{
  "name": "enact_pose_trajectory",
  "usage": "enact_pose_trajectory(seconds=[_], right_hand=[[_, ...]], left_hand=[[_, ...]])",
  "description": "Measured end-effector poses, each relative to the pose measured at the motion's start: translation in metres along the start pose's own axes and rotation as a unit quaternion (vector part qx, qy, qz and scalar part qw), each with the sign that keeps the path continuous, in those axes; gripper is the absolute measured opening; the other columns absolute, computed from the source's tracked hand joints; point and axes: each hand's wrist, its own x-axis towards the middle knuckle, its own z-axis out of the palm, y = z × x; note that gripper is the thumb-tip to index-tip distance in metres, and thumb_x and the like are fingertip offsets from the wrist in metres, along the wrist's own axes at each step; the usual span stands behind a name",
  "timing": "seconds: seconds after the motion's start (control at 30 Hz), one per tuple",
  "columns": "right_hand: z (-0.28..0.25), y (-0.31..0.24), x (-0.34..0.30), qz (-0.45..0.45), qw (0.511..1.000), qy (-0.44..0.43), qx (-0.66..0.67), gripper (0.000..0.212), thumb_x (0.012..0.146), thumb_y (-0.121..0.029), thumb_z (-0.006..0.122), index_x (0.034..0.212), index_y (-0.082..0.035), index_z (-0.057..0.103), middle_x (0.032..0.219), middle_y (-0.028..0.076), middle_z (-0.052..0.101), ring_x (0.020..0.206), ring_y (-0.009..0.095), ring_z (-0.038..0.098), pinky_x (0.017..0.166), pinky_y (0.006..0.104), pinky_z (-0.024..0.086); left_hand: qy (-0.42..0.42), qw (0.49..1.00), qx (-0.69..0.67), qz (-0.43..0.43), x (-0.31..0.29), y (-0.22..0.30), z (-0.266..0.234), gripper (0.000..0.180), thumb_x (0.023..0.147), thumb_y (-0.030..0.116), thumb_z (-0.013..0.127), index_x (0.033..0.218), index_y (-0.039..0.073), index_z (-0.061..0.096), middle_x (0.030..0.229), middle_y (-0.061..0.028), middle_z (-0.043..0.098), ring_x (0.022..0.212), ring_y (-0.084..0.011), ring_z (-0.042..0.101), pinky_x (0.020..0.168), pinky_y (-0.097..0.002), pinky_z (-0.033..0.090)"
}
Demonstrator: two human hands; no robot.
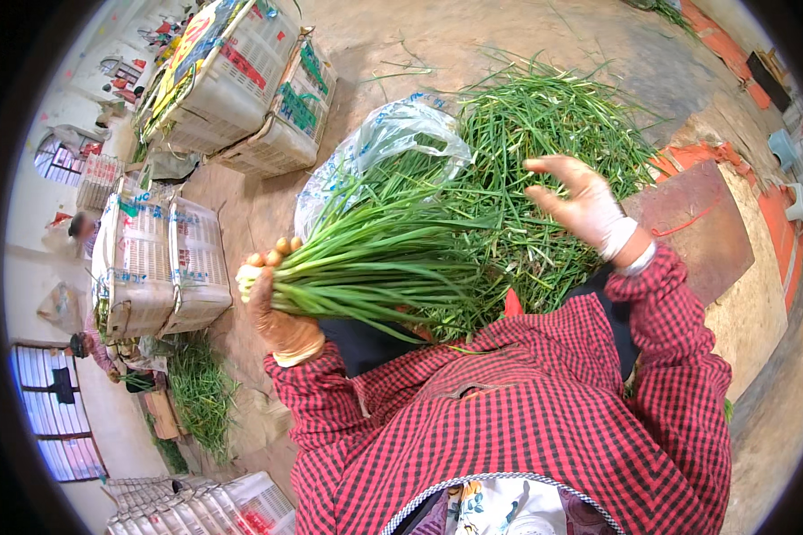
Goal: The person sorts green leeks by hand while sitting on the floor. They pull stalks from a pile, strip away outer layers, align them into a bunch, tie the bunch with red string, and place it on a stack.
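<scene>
My left hand (281, 308), in a thin tan glove, is wrapped round the pale root ends of a big bunch of green onions (384, 259). The long green leaves fan out to the right across my lap. My right hand (580, 201) hangs above the heap of loose greens, fingers apart and curved, with nothing in it. A whitish glove covers its palm and wrist. Beneath it spreads a large pile of loose green leaves and trimmings (544, 116). Beside the pile, beyond the bunch, lies a clear plastic bag (375, 134) with more greens in it.
White plastic crates (241, 89) stand stacked at the far left, with more crates (161, 259) nearer. Another person (94, 343) works at the left edge by a second heap of greens (201, 383). A brown board (687, 232) lies at my right.
</scene>
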Motion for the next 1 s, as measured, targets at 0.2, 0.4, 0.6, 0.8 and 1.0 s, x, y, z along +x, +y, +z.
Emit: enact_pose_trajectory(seconds=[0.2, 0.4, 0.6, 0.8, 1.0], right_hand=[[0.037, -0.124, 0.011, -0.209, 0.976, -0.025, 0.048, 0.080, 0.080, -0.040, 0.072, 0.143, -0.004, 0.040, 0.141, 0.020, 0.046, 0.136, 0.038, 0.040, 0.116, 0.0514, 0.027], [0.071, 0.001, -0.037, -0.032, 0.932, -0.274, -0.234, 0.053, 0.074, -0.042, 0.070, 0.118, -0.011, 0.067, 0.137, 0.014, 0.053, 0.136, 0.034, 0.041, 0.116, 0.0558, 0.024], [-0.005, 0.121, -0.080, 0.312, 0.922, -0.210, -0.091, 0.041, 0.085, -0.039, 0.066, 0.109, -0.007, 0.070, 0.112, 0.017, 0.070, 0.105, 0.032, 0.066, 0.092, 0.0370, 0.051], [-0.008, 0.009, -0.033, 0.126, 0.957, -0.015, 0.261, 0.022, 0.093, -0.021, 0.065, 0.099, -0.001, 0.072, 0.083, 0.005, 0.069, 0.076, 0.010, 0.060, 0.072, 0.0245, 0.049], [0.035, -0.005, -0.028, 0.311, 0.864, -0.154, 0.366, 0.019, 0.095, -0.022, 0.065, 0.094, -0.004, 0.073, 0.077, -0.001, 0.067, 0.064, 0.006, 0.056, 0.057, 0.0225, 0.048]], left_hand=[[-0.078, 0.994, 0.066, 0.046, -0.006, -0.029, 0.072, 0.028, 0.083, 0.003, 0.061, 0.111, 0.005, 0.057, 0.095, -0.0103, 0.062, 0.101, -0.0282, 0.063, 0.108, -0.0517, 0.043], [-0.171, 0.981, -0.069, 0.053, -0.003, 0.023, 0.024, 0.024, 0.078, 0.011, 0.064, 0.100, 0.014, 0.054, 0.083, 0.0020, 0.055, 0.086, -0.0150, 0.055, 0.100, -0.0397, 0.042], [-0.209, 0.966, -0.137, 0.073, -0.008, 0.032, -0.002, 0.018, 0.083, 0.011, 0.063, 0.098, 0.014, 0.055, 0.076, 0.0032, 0.056, 0.083, -0.0145, 0.056, 0.099, -0.0391, 0.044], [-0.220, 0.963, -0.131, 0.078, -0.018, 0.034, 0.000, 0.017, 0.083, 0.010, 0.065, 0.095, 0.015, 0.055, 0.075, 0.0043, 0.057, 0.079, -0.0123, 0.058, 0.097, -0.0373, 0.045], [-0.230, 0.955, -0.159, 0.095, -0.011, 0.028, 0.005, 0.018, 0.083, 0.011, 0.067, 0.096, 0.017, 0.056, 0.076, 0.0054, 0.059, 0.078, -0.0114, 0.059, 0.090, -0.0330, 0.045]])
